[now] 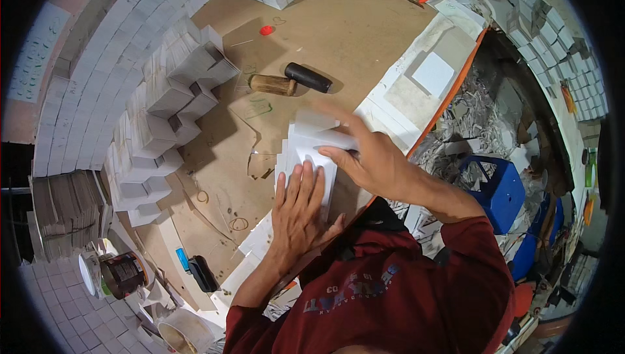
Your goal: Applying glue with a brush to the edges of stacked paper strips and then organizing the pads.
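A small stack of white paper sheets (305, 149) lies on the brown worktable in front of me, its left edges stepped. My left hand (298, 214) rests flat on the lower part of the stack, fingers stretched out and close together. At the upper right of the same sheets, my right hand (376, 159) has its thumb on top and grips a curled-up part of the paper. Its other fingers are blurred by motion and partly hidden behind the raised sheet.
Beyond the sheets, a short wooden piece (272, 84) touches a black cylinder (308, 77). Stepped stacks of white folded paper (153, 129) stand on the left. A white board (407, 87) lines the table's right edge. Paper scraps surround a blue plastic stool (498, 191). A black object (203, 274) lies lower left.
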The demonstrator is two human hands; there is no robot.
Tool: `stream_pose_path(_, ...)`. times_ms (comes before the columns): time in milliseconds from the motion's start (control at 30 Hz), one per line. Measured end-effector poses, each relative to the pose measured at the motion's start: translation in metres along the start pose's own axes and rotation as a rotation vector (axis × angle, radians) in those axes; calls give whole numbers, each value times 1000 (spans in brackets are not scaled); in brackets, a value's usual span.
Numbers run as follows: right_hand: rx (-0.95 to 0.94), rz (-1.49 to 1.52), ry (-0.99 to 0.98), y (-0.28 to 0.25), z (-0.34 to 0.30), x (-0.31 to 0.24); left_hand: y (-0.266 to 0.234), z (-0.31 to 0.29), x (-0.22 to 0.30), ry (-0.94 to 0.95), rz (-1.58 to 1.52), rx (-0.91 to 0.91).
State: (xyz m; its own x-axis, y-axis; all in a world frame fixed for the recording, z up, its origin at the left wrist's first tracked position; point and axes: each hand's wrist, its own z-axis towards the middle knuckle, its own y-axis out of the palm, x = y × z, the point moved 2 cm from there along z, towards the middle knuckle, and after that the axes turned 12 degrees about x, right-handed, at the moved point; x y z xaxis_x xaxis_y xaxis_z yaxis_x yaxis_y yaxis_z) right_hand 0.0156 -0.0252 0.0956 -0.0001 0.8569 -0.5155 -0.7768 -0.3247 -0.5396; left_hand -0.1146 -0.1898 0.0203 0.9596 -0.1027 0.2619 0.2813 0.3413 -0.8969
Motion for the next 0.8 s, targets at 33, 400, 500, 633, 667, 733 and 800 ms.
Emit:
stream_pose_path(33, 95, 338, 425, 14, 1, 9, 1, -10, 2, 12, 25, 24)
stream_pose_path(400, 299, -892, 296, -80, -28, 108, -10, 5, 6, -9, -54, 69)
stream_pose_path(500, 126, -825, 488, -115, -84, 153, -7, 6, 6, -15, -44, 71)
stream_pose_path(633, 241, -730, 377, -115, -98, 163, -10, 1, 4, -54, -31, 106)
stream_pose_path(667, 239, -732, 380, -119, -99, 168, -10, 3, 3, -53, -34, 104)
stream_pose_path(733, 360, -628, 489, -127, -101, 179, -10, 6, 2, -3, -28, 69)
stream_pose_path(800, 665, -724, 640, -136, -91, 173, -9, 7, 0, 6, -37, 69)
